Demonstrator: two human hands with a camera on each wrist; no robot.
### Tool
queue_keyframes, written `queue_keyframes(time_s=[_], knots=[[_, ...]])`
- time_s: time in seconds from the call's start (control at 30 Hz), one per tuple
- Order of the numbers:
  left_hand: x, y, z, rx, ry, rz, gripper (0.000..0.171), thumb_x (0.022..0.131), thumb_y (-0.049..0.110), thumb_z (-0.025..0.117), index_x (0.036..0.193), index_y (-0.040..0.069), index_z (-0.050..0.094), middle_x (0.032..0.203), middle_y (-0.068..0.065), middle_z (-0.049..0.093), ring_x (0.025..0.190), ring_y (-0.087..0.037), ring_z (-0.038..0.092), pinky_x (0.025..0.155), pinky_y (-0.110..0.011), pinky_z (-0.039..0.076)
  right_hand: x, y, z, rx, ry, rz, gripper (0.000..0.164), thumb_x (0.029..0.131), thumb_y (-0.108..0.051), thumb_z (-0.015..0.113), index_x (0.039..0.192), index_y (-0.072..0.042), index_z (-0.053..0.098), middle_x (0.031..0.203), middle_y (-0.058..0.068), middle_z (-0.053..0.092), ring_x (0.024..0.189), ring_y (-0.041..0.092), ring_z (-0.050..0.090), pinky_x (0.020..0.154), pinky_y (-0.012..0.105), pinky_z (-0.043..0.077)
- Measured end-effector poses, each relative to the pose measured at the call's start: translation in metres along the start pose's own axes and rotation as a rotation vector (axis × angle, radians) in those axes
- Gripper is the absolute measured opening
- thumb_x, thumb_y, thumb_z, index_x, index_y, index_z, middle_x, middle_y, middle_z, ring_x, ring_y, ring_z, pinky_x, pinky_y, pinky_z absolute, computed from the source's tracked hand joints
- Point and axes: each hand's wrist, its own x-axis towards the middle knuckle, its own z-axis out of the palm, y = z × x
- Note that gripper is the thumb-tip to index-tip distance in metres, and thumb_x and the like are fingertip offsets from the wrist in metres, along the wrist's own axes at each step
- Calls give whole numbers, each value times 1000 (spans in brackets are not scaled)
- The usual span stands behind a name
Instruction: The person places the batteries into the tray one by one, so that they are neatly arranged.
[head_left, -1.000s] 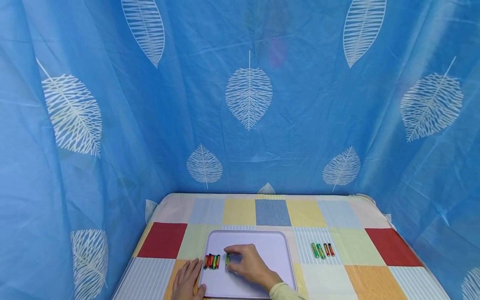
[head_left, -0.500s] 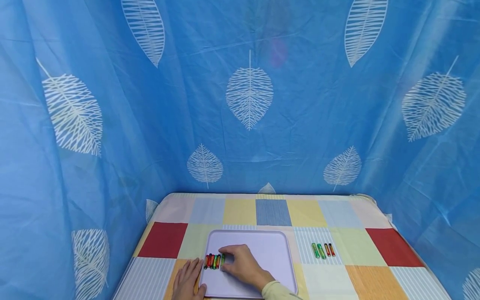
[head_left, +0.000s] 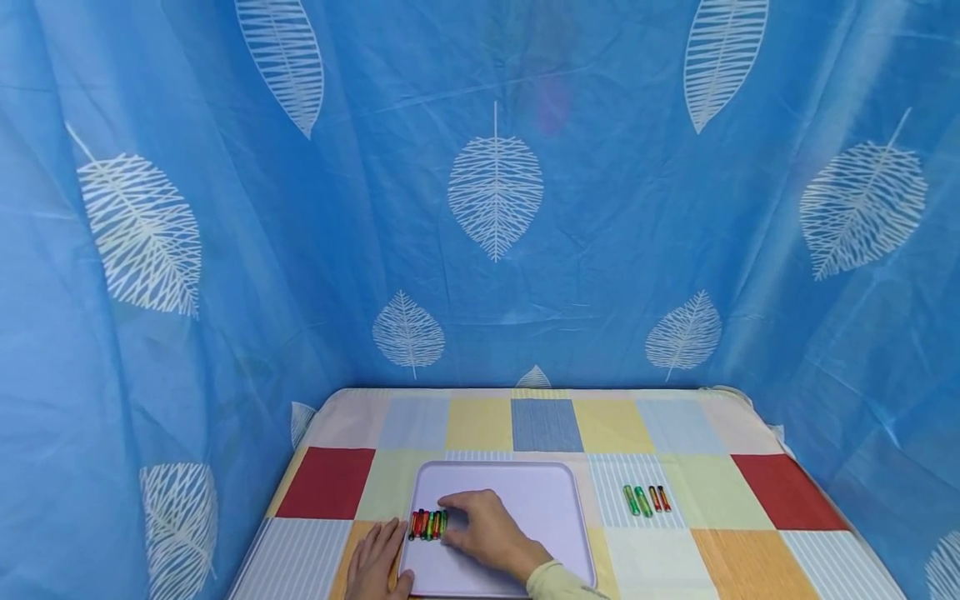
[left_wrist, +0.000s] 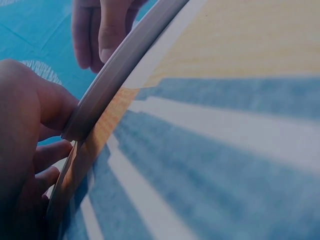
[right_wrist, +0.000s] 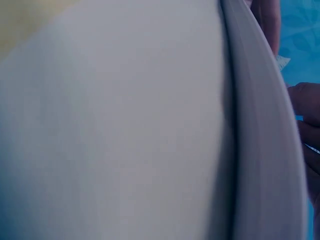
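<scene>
Toward the left side of the pale lilac tray [head_left: 517, 496], several red-and-black and green batteries [head_left: 423, 524] lie side by side in a row. With thumb and index finger at its two ends, my right hand [head_left: 487, 533] pinches the green battery [head_left: 445, 521] at the row's right end, close against its neighbour. My left hand [head_left: 377, 560] lies on the cloth at the tray's left edge, fingers extended. In the left wrist view that hand's thumb [left_wrist: 57, 105] touches the tray's rim. The right wrist view shows mostly the tray's side wall [right_wrist: 265, 130]; the batteries are hidden there.
To the right of the tray, two green batteries [head_left: 637, 501] and two thinner red-and-black batteries [head_left: 659, 499] lie on the patchwork tablecloth [head_left: 735, 492]. A blue curtain [head_left: 592, 250] with white leaf prints surrounds the table at the back and sides.
My right hand has slid the green battery leftward across the tray until it stands beside the row. The left hand and the batteries on the cloth have stayed put.
</scene>
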Motion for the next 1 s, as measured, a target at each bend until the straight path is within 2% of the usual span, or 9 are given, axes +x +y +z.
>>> queue_keyframes(time_s=[0.27, 0.37, 0.53, 0.73, 1.0], knots=[[1, 1, 0, 1, -5, -23, 70, 90, 18, 70, 155, -3, 56, 163, -28, 50, 156, -58, 28, 129, -79, 8, -6, 8, -19, 81, -13, 38, 44, 84, -15, 92, 126, -6, 81, 124, 4, 83, 115, 16, 78, 99, 31, 65], [0, 0, 1, -8, 11, -14, 70, 88, 18, 70, 154, -3, 57, 162, -28, 51, 156, -57, 29, 128, -78, 8, -8, 10, -29, 137, -39, 59, 46, 85, -17, 92, 128, -5, 80, 127, 4, 82, 116, 16, 78, 99, 31, 65], [-1, -1, 2, -17, 32, 7, 71, 87, 17, 70, 153, -4, 57, 160, -29, 52, 155, -57, 30, 127, -77, 9, -15, 16, -43, 194, -63, 46, 48, 86, -18, 93, 131, -4, 79, 130, 6, 81, 120, 14, 76, 104, 30, 64], [-2, -2, 2, -27, 29, 13, 72, 87, 19, 70, 153, -4, 57, 161, -30, 51, 155, -57, 29, 127, -77, 9, -27, 25, -61, 271, -86, 65, 50, 87, -20, 93, 132, -3, 78, 131, 11, 80, 123, 14, 75, 108, 30, 62], [-4, -3, 4, -25, 38, 10, 70, 88, 21, 69, 153, -2, 58, 161, -28, 53, 156, -57, 30, 126, -77, 11, -49, 41, -89, 308, -123, 101, 52, 88, -23, 93, 133, -3, 77, 133, 11, 79, 125, 19, 75, 108, 31, 62]])
